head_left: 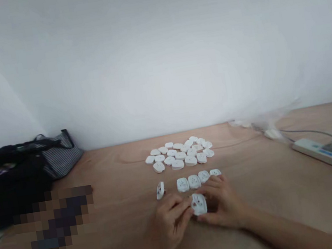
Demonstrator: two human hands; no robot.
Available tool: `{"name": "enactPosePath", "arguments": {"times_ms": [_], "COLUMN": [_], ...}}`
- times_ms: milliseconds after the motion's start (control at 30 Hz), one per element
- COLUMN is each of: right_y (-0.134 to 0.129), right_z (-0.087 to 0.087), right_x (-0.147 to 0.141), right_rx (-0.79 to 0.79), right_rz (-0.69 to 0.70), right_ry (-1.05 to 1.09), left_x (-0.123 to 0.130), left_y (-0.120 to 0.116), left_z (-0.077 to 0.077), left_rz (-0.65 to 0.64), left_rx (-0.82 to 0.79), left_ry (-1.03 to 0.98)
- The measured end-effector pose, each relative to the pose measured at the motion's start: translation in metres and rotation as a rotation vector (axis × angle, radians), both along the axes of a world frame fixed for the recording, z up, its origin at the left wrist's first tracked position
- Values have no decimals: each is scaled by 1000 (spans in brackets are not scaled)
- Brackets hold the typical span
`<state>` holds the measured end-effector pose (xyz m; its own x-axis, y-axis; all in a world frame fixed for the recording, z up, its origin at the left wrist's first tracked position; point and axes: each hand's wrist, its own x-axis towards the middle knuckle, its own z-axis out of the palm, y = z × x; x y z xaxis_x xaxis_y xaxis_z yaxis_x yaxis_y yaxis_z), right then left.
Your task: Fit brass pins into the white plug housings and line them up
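Note:
A white rounded-square plastic piece with small holes in its face is held up between my two hands. My left hand pinches its left edge with thumb and fingertips. Around its right side curl the fingers and thumb of my right hand. Just beyond, a row of similar white pieces lies on the wooden table, its right end partly behind my right fingers. One more piece stands tilted on edge to the left of the row. Farther back lies a loose cluster of several white pieces.
At the far left are a black bag and a striped bag. A blurred-out dark object lies in front of them. On the right sit a white power strip with a cable and a clear plastic bag near the wall.

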<state>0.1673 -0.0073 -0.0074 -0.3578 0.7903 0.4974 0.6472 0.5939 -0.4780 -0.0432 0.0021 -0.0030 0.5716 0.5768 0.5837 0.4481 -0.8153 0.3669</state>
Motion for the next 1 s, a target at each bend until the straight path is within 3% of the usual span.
{"name": "enactPosePath", "arguments": {"times_ms": [100,233,367,500,1000], "right_y": [1,2,4,8,6], "right_z": [-1,-1,-3,-6,-4], "right_x": [2,4,8,12,9], "right_rx": [5,23,25,36,32], "right_rz": [-14,-23,-71,-101,-53], "right_ry": [24,13,-5,-8,-55], "left_x": [-4,-4,-6,-11,-14], "left_y": [1,0,5,15,13], "left_z": [2,5,2,-6,-8], "left_rz": [31,29,114,95,97], "left_rx": [29,69,-118,-207,-108], "left_ry": [-45,57,80,139,252]}}
